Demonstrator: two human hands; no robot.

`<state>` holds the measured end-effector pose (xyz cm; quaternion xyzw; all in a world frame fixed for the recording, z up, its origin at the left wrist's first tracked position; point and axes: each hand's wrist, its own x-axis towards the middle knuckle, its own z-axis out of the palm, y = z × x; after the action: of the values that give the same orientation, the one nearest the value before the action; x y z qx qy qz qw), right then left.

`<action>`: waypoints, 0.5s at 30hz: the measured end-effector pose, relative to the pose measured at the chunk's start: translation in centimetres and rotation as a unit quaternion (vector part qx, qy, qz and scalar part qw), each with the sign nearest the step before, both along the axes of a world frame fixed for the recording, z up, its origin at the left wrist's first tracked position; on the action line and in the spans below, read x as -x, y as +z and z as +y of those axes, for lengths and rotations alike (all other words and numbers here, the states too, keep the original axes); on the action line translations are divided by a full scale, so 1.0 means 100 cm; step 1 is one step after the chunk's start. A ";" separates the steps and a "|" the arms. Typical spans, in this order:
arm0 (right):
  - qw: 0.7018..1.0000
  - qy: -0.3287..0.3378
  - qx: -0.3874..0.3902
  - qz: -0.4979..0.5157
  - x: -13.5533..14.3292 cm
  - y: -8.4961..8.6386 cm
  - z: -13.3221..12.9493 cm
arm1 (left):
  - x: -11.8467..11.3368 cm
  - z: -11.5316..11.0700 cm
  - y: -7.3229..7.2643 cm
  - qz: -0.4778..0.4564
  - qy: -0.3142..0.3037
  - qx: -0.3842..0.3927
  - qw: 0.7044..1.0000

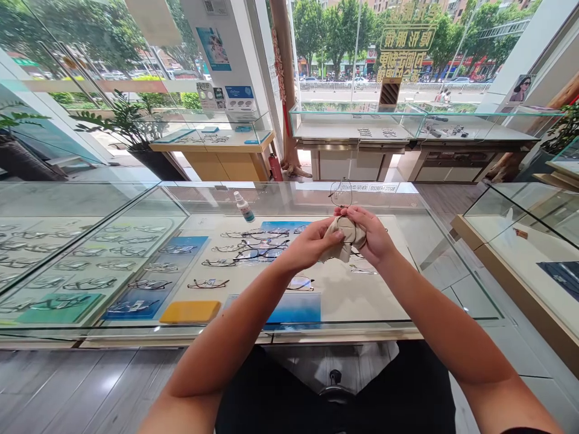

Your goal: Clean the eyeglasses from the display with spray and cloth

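Wire-rimmed spectacles (342,194) held up over the glass display counter (298,199), one lens standing clear beyond the fingertips, the other against a beige cloth (347,236); left hand (314,242) clamped on the cloth, thumb pressed over it, right hand (371,234) closed on the spectacles and the cloth's edge. To the hands' left, a small spray bottle (244,207) stands on the glass; beneath it, rows of eyeglass frames (261,251), blue panels (294,310), a flat yellow-orange block (190,311). Farther off, more display cases (346,130) before windows, trees (335,30) outside
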<state>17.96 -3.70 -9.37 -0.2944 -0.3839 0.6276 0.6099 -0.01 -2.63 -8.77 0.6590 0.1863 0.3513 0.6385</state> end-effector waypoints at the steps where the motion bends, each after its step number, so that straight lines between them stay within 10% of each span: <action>1: 1.000 0.004 0.005 0.010 0.000 0.001 0.000 | 0.000 -0.001 0.000 -0.002 0.002 -0.007 1.000; 15: 0.998 0.015 -0.002 0.065 0.019 0.000 -0.010 | -0.019 -0.001 -0.022 -0.011 0.261 -0.150 0.953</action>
<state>16.04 -4.71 -9.34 -0.2459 -0.3487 0.6541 0.6245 1.84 -2.75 -10.96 0.6713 0.2899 0.5372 0.4203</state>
